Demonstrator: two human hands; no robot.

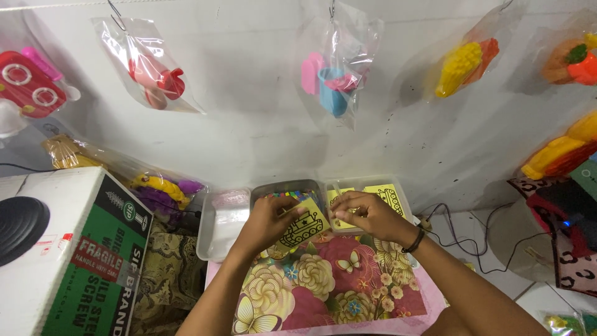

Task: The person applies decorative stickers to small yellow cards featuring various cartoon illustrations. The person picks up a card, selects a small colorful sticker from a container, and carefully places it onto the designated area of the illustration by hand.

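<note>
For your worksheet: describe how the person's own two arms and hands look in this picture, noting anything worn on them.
Both forearms are bare, with no sleeves in view. The right hand has a dark band around its wrist, like a bracelet or hair tie. The left hand and its wrist carry nothing. No gloves; any rings are too small to tell.

We see three trays in a row against the wall (261,134), behind the mat (329,280): the empty tray (217,239) left, the bead tray (287,190) in the middle, the card tray (373,186) right. A cardboard box (68,249) stands far left, and toy bags (336,62) hang on the wall above.
</note>
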